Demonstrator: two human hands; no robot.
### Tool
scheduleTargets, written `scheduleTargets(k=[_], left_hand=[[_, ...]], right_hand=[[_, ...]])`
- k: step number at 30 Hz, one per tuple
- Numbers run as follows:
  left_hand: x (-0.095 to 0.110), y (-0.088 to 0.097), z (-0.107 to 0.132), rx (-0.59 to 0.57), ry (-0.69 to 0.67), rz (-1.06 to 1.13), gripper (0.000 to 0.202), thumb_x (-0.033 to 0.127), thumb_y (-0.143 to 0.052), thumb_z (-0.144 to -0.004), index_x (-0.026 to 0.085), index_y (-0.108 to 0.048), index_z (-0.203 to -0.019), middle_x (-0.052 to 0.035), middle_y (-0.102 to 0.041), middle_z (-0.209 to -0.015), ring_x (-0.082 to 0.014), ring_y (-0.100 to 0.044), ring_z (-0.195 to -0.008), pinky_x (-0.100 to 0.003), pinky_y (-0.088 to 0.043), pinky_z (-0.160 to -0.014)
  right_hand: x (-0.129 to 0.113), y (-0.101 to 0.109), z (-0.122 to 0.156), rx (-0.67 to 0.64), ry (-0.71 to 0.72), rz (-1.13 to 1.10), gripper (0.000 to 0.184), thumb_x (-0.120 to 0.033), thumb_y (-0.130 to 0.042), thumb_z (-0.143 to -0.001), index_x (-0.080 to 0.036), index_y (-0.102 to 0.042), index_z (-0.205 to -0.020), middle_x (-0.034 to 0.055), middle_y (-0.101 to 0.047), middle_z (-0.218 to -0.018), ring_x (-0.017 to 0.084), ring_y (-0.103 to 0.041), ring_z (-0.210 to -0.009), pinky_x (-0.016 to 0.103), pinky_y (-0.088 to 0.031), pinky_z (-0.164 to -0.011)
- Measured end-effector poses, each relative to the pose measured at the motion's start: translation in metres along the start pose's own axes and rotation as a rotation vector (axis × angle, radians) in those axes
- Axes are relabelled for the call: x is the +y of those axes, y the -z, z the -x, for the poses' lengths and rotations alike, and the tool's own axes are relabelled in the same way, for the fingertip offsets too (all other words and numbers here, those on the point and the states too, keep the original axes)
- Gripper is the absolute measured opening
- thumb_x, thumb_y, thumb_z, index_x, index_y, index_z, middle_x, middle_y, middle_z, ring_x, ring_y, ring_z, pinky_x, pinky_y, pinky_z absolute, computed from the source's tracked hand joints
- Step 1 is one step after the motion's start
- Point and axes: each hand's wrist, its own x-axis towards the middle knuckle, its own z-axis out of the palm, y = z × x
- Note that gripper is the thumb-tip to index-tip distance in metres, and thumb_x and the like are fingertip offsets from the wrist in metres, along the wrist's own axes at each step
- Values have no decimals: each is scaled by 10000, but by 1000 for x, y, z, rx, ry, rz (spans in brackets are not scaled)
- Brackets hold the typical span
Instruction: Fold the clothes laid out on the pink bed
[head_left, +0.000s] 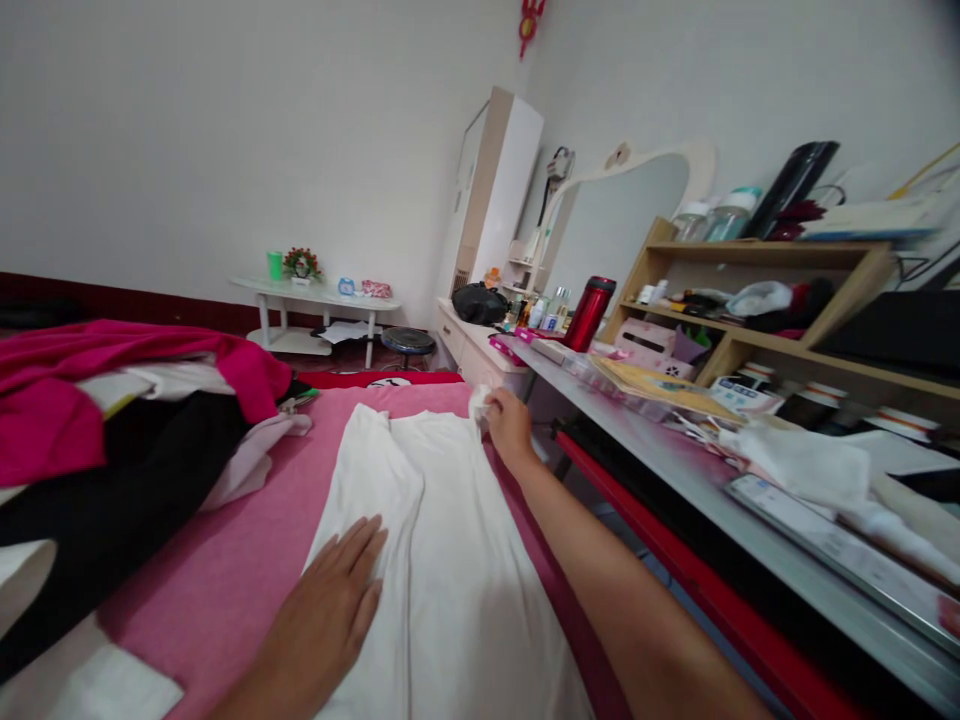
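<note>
A white garment (457, 540) lies spread lengthwise on the pink bed cover (225, 560), with one long part folded along its left side. My left hand (326, 590) rests flat on that left part, its fingers stretched out and holding nothing. At the garment's far right corner, my right hand (510, 425) pinches a bit of the white cloth between thumb and fingers and lifts it slightly. Which part of the garment is pinched I cannot tell for sure.
Left of the garment is a heap of clothes (165, 400) in pink, black and white. Along the right runs a cluttered desk (645, 440) with a red thermos (590, 313) and a wooden shelf (772, 245). A low white table (322, 292) and a round stool (408, 342) stand beyond the bed.
</note>
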Motion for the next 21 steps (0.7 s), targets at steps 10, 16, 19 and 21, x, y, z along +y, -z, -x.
scheduleTargets(k=[10, 16, 19, 21], left_hand=[[-8, 1, 1, 68, 7, 172, 457, 300, -463, -897, 235, -459, -1349, -92, -451, -1415, -253, -464, -1275, -412, -442, -1037], [-17, 16, -16, 89, 24, 139, 437, 241, -421, -883, 242, -476, -1316, -84, -301, -1494, -275, -370, -1333, -444, -395, -1059], [-38, 18, -29, 88, 56, 4, 481, 272, -428, -862, 183, -463, -1334, -147, -291, -1478, -344, -336, -1334, -501, -347, -1063], [-57, 16, -36, 72, 106, -95, 521, 318, -427, -852, 111, -455, -1329, -205, -305, -1451, -392, -308, -1334, -522, -324, -1057]], right_hand=[[-56, 6, 143, -619, 680, 298, 453, -273, -558, -867, -297, -473, -1312, 12, -413, -1451, 169, -430, -1283, 332, -405, -1025], [30, 37, 162, -493, 111, 466, 577, -207, -582, -794, -145, -469, -1356, 134, -363, -1478, 259, -275, -1386, 402, -224, -1143], [46, 56, 172, -485, -70, 516, 644, -259, -590, -773, -99, -443, -1379, 166, -411, -1440, 293, -311, -1365, 414, -249, -1126], [48, 65, 183, -463, -124, 493, 655, -278, -594, -756, -99, -454, -1371, 157, -457, -1405, 283, -367, -1333, 396, -283, -1108]])
